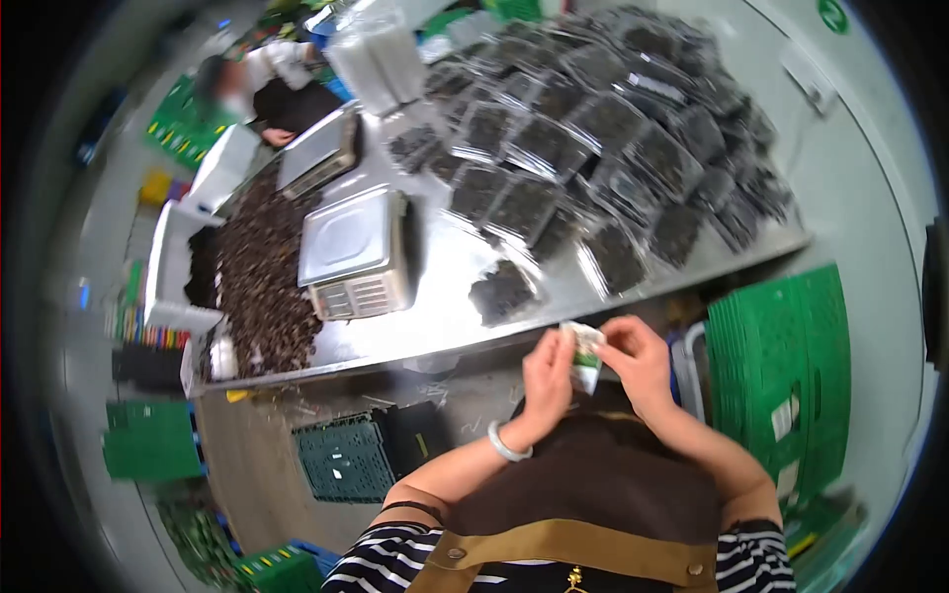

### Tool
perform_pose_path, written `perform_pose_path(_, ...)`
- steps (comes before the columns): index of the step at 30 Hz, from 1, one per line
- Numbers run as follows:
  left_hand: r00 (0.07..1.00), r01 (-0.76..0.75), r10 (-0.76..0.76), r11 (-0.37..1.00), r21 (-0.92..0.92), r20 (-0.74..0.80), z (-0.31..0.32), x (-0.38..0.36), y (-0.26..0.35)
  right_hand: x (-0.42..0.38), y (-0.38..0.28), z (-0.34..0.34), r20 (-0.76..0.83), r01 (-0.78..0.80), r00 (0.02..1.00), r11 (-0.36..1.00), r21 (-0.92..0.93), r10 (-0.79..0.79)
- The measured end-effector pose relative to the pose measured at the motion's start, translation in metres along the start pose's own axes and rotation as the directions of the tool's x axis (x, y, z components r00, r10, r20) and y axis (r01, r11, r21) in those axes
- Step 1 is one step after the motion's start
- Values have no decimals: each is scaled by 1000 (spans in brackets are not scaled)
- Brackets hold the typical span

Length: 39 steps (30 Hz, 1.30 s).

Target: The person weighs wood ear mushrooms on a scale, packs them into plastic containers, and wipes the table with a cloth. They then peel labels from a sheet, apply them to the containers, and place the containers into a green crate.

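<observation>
Close to my body, just off the table's front edge, my left hand (547, 376) and my right hand (636, 358) are both closed on a small white and green packet (586, 368). It is too small to tell whether it is a packet or a folded label. My left fingers pinch its left side and my right fingers its upper right. On the table ahead lies a small dark filled plastic bag (502, 294), apart from my hands. Beyond it rises a large heap of clear plastic bags (539, 203) with dark contents.
Two weighing scales (346, 247) stand left on the metal table (435, 296), beside a pile of loose dark brown pieces (262, 267) and white foam boxes (176, 267). Green crates (781, 385) are stacked at my right. A dark crate (341, 460) sits on the floor. Another person (282, 79) is at the far left.
</observation>
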<state>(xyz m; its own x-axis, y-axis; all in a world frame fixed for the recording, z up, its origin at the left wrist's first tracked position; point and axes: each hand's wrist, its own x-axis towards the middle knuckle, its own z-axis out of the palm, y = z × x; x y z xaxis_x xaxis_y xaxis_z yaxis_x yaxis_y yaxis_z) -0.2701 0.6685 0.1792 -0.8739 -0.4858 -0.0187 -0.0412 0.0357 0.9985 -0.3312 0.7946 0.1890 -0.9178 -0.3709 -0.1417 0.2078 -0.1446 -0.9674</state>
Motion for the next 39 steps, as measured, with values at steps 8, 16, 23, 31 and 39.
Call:
perform_pose_path(8,993,10,-13,1000,-29,-118,47,-27,-7,-7,-5,-47,148,327,945,845,-423,-291)
perform_pose_path(16,968,122,-166,967,-222,-190,77,-42,-9,2,0,-73,315,569,820,619,-542,-478)
perform_pose_path(23,964,194,-239,932,-307,-117,66,-5,-23,34,13,-65,557,711,588,46,-701,-586)
perform_pose_path(31,961,255,-272,945,-204,-59,31,21,-51,58,35,-26,269,402,915,738,-542,-301)
perform_pose_path(39,866,498,-489,828,-258,101,4,36,-84,50,111,-28,136,-246,948,932,-265,288)
